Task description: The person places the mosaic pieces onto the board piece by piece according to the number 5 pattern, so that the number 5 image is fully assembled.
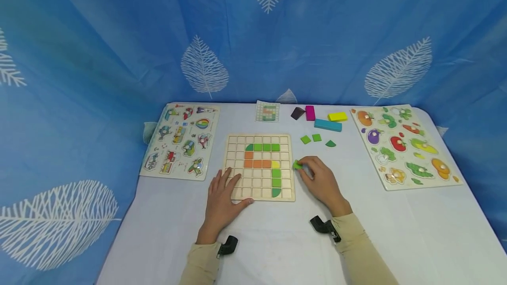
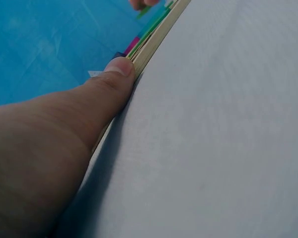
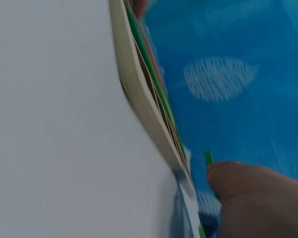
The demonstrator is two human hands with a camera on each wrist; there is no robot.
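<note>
A: What has the right hand got?

B: A small green tile; the fingertips and thumb are curled round it, so the grip is closed on the piece; it sticks out on the side of the fingers facing the grid board, just beside that board's right edge and not yet over any cell.

A: And from the right wrist view?

B: Only a thin green sliver of the tile shows above the thumb; the board's pale edge runs close alongside it.

A: The other hand?

B: The left hand lies flat with fingers spread on the board's near left corner; its grip holds nothing, only presses; the thumb lies against the board's near edge on the white worktop.

A: What lies beyond the gripped tile?

B: Farther from the person, past the fingertips, two loose green squares and a green quarter-round piece; beyond those a long blue block, a yellow block and a magenta block; well off to the right hand's outer side, a vegetable peg puzzle.
</note>
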